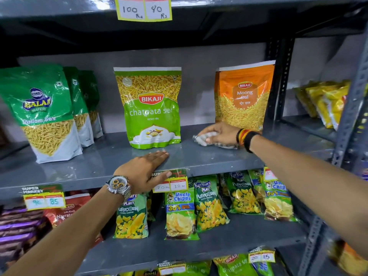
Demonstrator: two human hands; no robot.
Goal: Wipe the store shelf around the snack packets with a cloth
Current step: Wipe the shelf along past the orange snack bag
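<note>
The grey metal shelf (pixel 199 156) carries a green Bikaji chatpata sev packet (pixel 152 108) upright in the middle and an orange Moong Dal packet (pixel 244 98) to its right. My right hand (pixel 219 134) presses a crumpled whitish cloth (pixel 203 139) onto the shelf between these two packets, just in front of the orange one. My left hand (pixel 145 172) lies flat on the shelf's front edge below the green packet, fingers together, thumb hanging over a price tag. It holds nothing.
Green Balaji sev packets (pixel 45 110) stand at the left of the shelf. Yellow packets (pixel 326 102) fill the neighbouring bay behind a slotted upright (pixel 282 80). Chip and puffcorn bags (pixel 211 206) hang on the shelf below. Another shelf with price tags (pixel 144 8) sits overhead.
</note>
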